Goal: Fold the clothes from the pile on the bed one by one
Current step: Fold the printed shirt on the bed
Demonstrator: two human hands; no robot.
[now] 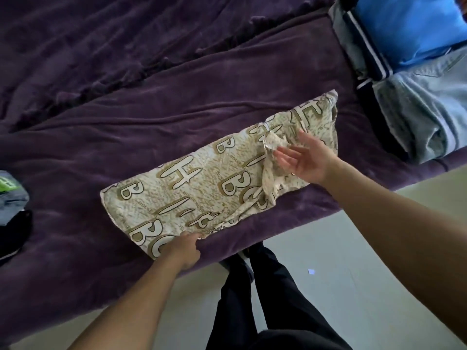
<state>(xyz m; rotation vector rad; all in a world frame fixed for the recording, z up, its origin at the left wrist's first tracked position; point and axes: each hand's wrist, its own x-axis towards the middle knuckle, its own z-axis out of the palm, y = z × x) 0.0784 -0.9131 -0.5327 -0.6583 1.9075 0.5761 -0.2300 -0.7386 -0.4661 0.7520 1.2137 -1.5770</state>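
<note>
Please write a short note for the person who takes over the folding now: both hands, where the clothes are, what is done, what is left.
Left hand pinches the near edge of the lettered beige garment, which lies as a long strip on the purple bed.
Right hand is open over its bunched end.
The pile sits at far right; other clothes lie at the left edge.
Left to do: finish this fold, then the pile.

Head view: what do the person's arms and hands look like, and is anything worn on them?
Both arms are bare up to the frame edge, no sleeves in view. The left hand and right hand are ungloved, with no watch or wristband showing. Rings, if any, are too blurred to tell. Dark trousers show below.
</note>
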